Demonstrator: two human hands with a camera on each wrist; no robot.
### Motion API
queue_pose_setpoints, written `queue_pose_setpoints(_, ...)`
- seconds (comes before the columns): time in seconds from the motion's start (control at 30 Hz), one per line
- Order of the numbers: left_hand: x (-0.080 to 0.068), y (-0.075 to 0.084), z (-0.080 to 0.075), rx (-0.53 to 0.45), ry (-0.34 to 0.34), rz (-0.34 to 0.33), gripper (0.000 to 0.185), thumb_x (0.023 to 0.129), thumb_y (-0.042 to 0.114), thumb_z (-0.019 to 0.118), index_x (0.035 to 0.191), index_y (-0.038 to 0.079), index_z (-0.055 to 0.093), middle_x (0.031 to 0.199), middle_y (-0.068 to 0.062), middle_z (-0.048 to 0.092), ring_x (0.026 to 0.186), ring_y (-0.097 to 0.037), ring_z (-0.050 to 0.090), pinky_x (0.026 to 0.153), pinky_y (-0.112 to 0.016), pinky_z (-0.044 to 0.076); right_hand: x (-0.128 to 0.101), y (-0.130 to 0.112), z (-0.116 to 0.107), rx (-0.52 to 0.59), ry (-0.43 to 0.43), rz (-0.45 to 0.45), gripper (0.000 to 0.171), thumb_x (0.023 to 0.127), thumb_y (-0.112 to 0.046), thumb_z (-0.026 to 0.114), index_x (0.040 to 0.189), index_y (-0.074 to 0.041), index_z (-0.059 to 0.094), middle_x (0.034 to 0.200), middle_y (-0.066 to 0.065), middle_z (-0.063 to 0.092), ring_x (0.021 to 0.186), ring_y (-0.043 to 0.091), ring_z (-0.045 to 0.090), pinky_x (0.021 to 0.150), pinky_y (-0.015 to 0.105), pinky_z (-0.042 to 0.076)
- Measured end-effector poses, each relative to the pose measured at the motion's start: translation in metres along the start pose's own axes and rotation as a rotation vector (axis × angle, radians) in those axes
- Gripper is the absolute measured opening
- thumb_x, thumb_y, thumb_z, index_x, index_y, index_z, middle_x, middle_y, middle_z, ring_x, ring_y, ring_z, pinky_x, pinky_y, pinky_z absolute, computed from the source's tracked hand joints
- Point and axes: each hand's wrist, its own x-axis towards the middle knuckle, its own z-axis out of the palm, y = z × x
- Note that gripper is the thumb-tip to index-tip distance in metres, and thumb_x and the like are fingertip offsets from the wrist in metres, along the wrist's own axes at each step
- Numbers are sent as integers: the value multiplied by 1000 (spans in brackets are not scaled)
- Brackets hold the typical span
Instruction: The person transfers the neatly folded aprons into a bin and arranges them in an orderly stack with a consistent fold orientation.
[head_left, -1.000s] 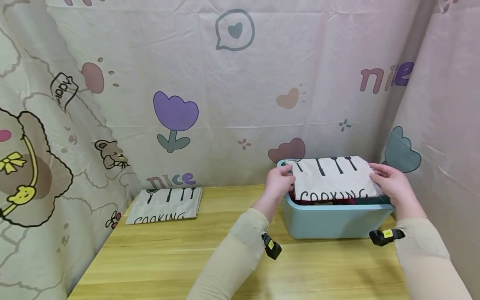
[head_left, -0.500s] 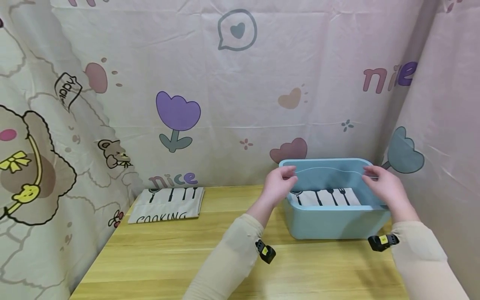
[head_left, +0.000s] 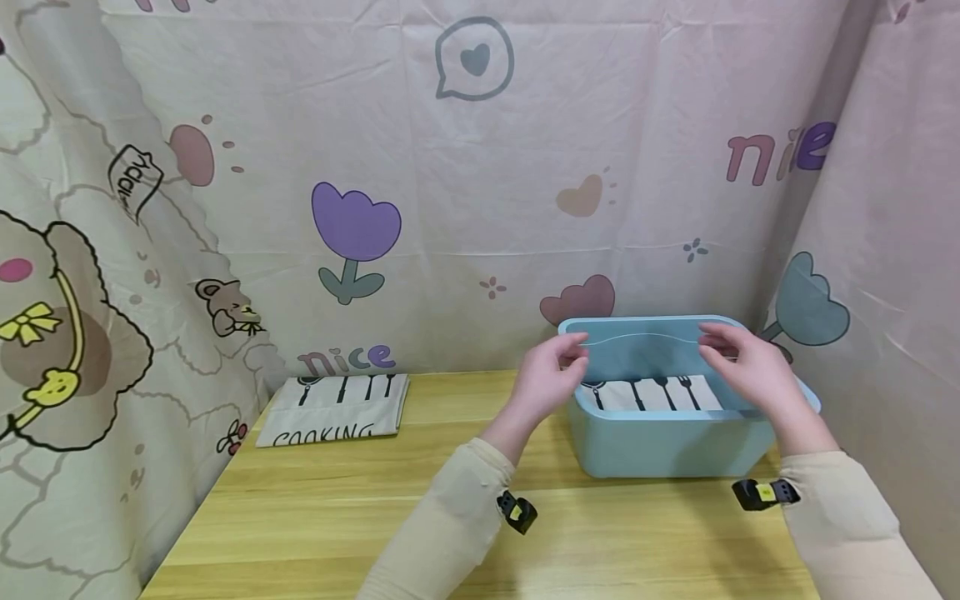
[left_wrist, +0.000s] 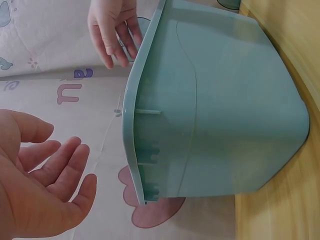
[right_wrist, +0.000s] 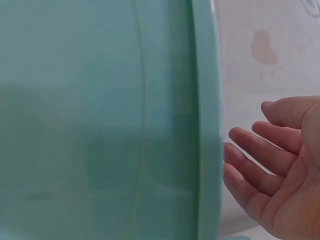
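Note:
A light blue plastic box [head_left: 667,448] stands on the right side of the table. Inside it lies a folded white cloth [head_left: 652,395] printed with black utensils, its lower part hidden behind the front wall. My left hand [head_left: 543,379] hovers at the box's left rim, fingers relaxed and holding nothing. Over the right part of the box is my right hand [head_left: 752,372], its fingers loosely bent around nothing. Both wrist views show bare, spread fingers beside the box's rim: the left hand [left_wrist: 42,182] in one, the right hand [right_wrist: 280,167] in the other.
Another folded white cloth [head_left: 330,414], lettered COOKING, lies at the back left of the wooden table [head_left: 315,517]. A printed curtain [head_left: 465,183] hangs close behind the box and along both sides.
A second ago both hands held the folded cloth over the box; it now lies inside, released. Since then the right hand has shifted left and the left hand has drawn back slightly.

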Motion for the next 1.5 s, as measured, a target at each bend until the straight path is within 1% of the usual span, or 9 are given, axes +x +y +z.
queue_pose_setpoints(0.1,-3,-2,-2,37,-6,10,38,97,12,61,135,11,62,109,-1,71,102,-15,65,85,-25,52,0,-7,1,4,-4,-26,48,102,-23,56,140,5,46,126,30,58,113,48,54,90,64,45)
queue_pose_setpoints(0.23,-8,-6,-5,63,-21,-15,40,97,13,62,137,12,60,109,1,70,104,-15,63,84,-24,53,-2,-15,4,14,-5,-63,47,102,-20,57,139,6,47,126,30,59,111,47,57,90,63,46)
queue_pose_setpoints(0.3,-10,-9,-6,81,-19,-9,40,97,13,62,137,12,60,108,1,70,104,-15,63,84,-25,54,-3,-19,5,9,2,-80,46,101,-19,58,139,5,48,125,29,60,109,46,58,90,62,47)
queue_pose_setpoints(0.53,-17,-23,-12,279,33,104,40,94,12,63,134,14,63,105,0,70,102,-15,64,86,-32,52,-7,-32,14,-30,54,-158,44,99,-15,61,138,3,51,121,26,63,111,45,58,92,63,45)
queue_pose_setpoints(0.7,-22,-31,-16,429,17,155,40,93,13,65,133,10,63,107,-2,71,102,-19,65,87,-35,52,-9,-36,22,-45,96,-198,43,97,-14,64,136,1,55,119,22,65,113,43,57,93,64,43)
queue_pose_setpoints(0.87,-28,-39,-18,534,25,197,40,92,14,66,132,11,64,106,-1,71,100,-20,64,87,-38,52,-11,-43,30,-45,151,-267,40,93,-9,67,131,0,59,114,20,68,109,42,59,88,62,45)
queue_pose_setpoints(1.07,-38,-56,-24,626,92,287,39,89,11,68,128,10,66,106,-2,71,100,-21,66,85,-44,53,-12,-50,42,-30,166,-317,40,91,-6,69,129,0,60,112,18,69,107,40,60,87,59,47)
queue_pose_setpoints(1.27,-50,-80,-32,705,133,302,41,88,11,71,128,13,66,113,-3,71,105,-25,65,88,-48,50,-14,-58,51,-13,180,-357,40,89,-4,70,129,0,61,113,17,69,107,40,60,87,58,47)
queue_pose_setpoints(1.5,-57,-105,-43,775,140,293,40,87,12,72,126,11,67,113,-6,70,105,-28,65,90,-51,48,-15,-63,67,10,197,-397,40,87,-3,72,127,-1,63,112,15,69,109,38,59,88,55,47)
